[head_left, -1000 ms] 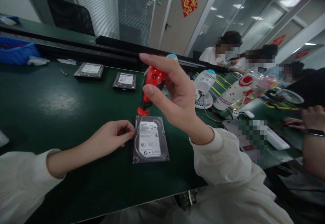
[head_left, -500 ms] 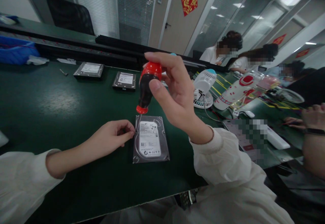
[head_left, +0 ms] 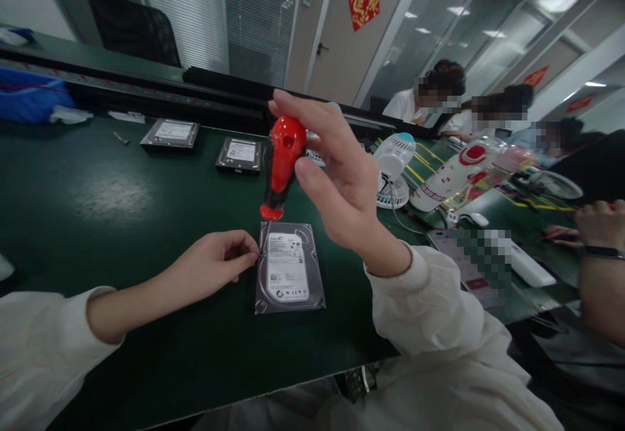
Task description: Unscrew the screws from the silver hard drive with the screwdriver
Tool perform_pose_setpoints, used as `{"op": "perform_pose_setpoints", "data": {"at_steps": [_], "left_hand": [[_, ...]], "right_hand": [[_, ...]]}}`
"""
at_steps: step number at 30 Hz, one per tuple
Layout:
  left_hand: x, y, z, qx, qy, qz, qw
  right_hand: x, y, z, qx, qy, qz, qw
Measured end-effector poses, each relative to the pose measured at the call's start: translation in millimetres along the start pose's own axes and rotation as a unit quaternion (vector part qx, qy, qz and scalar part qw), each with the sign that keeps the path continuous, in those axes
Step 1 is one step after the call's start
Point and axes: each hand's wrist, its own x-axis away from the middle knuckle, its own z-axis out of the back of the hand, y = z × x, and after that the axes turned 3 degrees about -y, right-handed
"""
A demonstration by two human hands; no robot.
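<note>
A hard drive (head_left: 288, 268) with a white label lies flat on the green table in front of me. Over its upper left edge stands a screwdriver (head_left: 284, 154) with a red and black handle, tilted slightly, its thin shaft reaching down to the drive. My right hand (head_left: 336, 177) has the handle between thumb and fingers, from the right side. At the drive's left edge, close to the shaft's lower end, my left hand (head_left: 227, 258) is closed in a pinch. Whatever is between those fingertips is too small to make out.
Two more hard drives, one (head_left: 170, 133) farther left and one (head_left: 239, 155) nearer, lie behind. A small screw-like piece (head_left: 121, 139) and a blue bin (head_left: 34, 96) are at left. Rightward stand a white fan (head_left: 393, 164), a bottle (head_left: 446, 174) and a phone (head_left: 463, 265); a co-worker's arm (head_left: 603, 275) is beyond.
The screwdriver handle has turned, so a red face now shows where black was. My right fingers have shifted on it. My left hand and the drive stay in place.
</note>
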Motion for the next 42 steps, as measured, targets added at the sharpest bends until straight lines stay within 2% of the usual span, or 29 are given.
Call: {"op": "perform_pose_setpoints", "data": {"at_steps": [2,5,8,11,14,18,23,25,30,35,39,42], "left_hand": [[0,-1,0.0,-0.003,0.002,0.002,1.000],[1,0,0.0,-0.008,0.004,0.004,1.000],[1,1,0.2,-0.010,0.003,0.002,1.000],[1,1,0.9,-0.009,-0.001,0.000,1.000],[0,0,1.4,-0.009,-0.005,0.000,1.000],[0,0,1.1,-0.007,-0.009,0.009,1.000],[-1,-3,1.0,-0.002,-0.006,0.000,1.000],[-1,-4,1.1,-0.001,-0.006,-0.002,1.000],[-1,-2,1.1,-0.007,-0.005,0.006,1.000],[-1,-1,1.3,-0.007,-0.005,0.006,1.000],[1,1,1.0,-0.004,-0.007,0.011,1.000],[0,1,0.7,-0.005,-0.006,0.008,1.000]], "right_hand": [[0,-1,0,0.001,0.005,0.011,1.000],[-1,-3,-1,0.069,0.041,0.018,0.997],[0,-2,-2,0.121,0.027,0.005,0.992],[1,1,-3,0.114,0.006,-0.013,0.993],[2,4,-3,0.126,0.018,-0.043,0.991],[1,3,-3,0.131,0.060,-0.001,0.990],[-1,2,0,0.061,0.006,0.014,0.998],[0,4,0,0.050,0.014,0.017,0.998],[1,6,-1,0.137,0.058,0.023,0.989],[1,6,-1,0.099,0.011,0.009,0.995],[1,8,-2,0.141,0.055,0.034,0.988],[-1,5,0,0.117,0.067,0.062,0.989]]}}
